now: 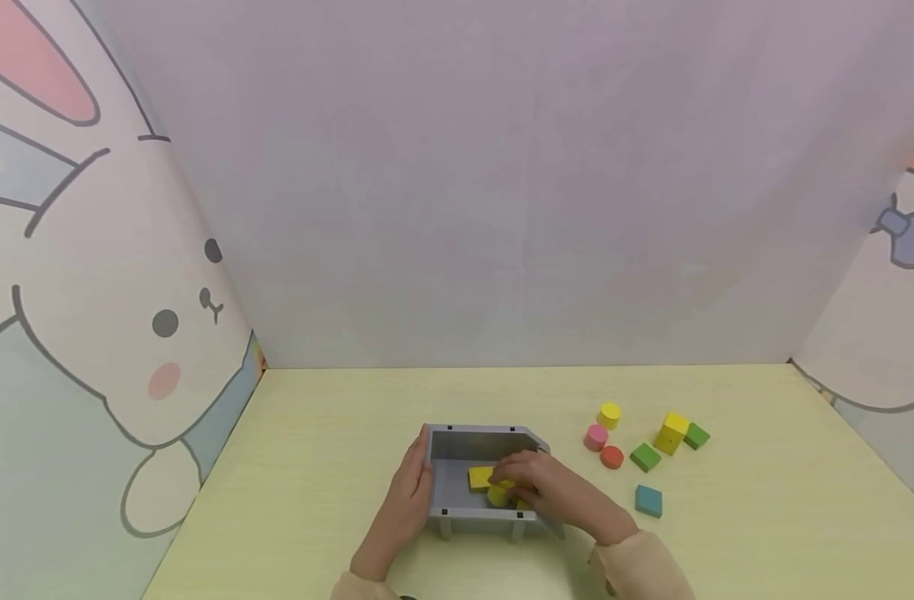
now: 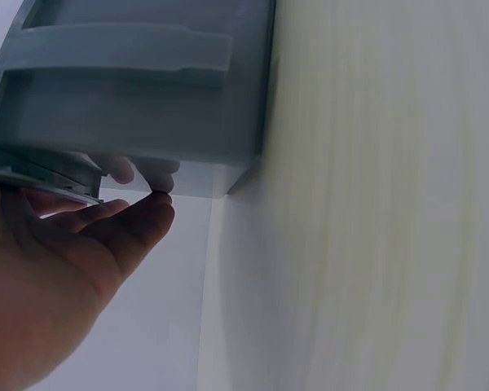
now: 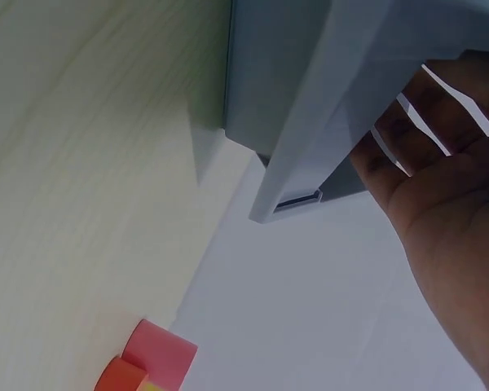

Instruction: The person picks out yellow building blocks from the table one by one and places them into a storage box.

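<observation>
A grey open-topped plastic bin (image 1: 476, 514) stands on the table, with several yellow blocks (image 1: 481, 479) inside, one of them round. My left hand (image 1: 410, 483) rests along the bin's left wall, its fingers fairly straight; in the left wrist view the fingertips touch the grey side. My right hand (image 1: 541, 483) reaches over the bin's right end. Its thumb and fingers are bent and pinch a yellow block (image 1: 506, 483) just above the round one. In the right wrist view the bin's wall (image 3: 310, 106) hides the fingertips and that block.
To the right lie a yellow cylinder (image 1: 610, 416), a pink cylinder (image 1: 596, 437), a red disc (image 1: 611, 457), two green blocks (image 1: 646, 457), a yellow cube (image 1: 672, 433) and a blue block (image 1: 649, 501). A pale wall (image 1: 531, 208) rises behind the table.
</observation>
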Action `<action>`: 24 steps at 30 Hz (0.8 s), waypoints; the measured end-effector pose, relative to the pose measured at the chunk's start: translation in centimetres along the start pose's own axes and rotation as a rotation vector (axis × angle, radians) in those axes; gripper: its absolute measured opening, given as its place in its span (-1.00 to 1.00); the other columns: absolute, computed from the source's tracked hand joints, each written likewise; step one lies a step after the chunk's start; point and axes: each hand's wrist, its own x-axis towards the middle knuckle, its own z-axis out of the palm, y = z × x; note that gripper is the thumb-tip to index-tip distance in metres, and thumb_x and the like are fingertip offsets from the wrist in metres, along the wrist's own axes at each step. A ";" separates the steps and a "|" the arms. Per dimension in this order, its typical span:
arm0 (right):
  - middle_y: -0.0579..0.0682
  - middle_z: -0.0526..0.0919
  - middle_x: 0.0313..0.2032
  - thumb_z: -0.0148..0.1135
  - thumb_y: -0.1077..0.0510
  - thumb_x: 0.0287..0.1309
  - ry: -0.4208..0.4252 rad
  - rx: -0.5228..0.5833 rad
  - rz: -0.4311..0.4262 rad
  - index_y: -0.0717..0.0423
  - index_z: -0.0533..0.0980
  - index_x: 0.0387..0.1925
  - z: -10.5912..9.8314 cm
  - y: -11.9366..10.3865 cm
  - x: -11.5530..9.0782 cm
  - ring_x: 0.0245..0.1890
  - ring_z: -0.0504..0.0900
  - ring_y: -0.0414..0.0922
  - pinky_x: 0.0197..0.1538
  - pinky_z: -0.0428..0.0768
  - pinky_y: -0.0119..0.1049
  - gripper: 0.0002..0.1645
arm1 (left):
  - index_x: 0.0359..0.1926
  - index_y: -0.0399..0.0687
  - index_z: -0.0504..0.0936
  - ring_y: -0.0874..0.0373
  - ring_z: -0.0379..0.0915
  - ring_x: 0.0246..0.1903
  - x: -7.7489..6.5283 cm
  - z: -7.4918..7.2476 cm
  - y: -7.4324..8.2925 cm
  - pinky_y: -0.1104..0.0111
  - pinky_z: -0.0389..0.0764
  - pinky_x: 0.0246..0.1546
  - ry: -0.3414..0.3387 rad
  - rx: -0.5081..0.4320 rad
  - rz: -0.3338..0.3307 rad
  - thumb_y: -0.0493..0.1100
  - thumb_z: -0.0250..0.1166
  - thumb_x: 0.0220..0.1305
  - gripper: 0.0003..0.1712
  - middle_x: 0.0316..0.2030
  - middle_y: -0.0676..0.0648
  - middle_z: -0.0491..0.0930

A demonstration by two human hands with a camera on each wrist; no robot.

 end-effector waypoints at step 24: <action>-0.09 0.65 -0.17 0.26 0.25 -0.01 -0.037 0.011 0.014 0.06 0.60 -0.20 0.7 0.7 0.0 -0.12 0.55 -0.14 -0.07 0.63 -0.15 -0.74 | 0.38 -0.28 -0.13 -0.14 -0.19 0.34 0.1 0.2 -0.6 -0.09 0.02 0.32 0.001 0.022 0.008 -0.35 -0.25 0.40 -0.43 0.39 -0.30 -0.06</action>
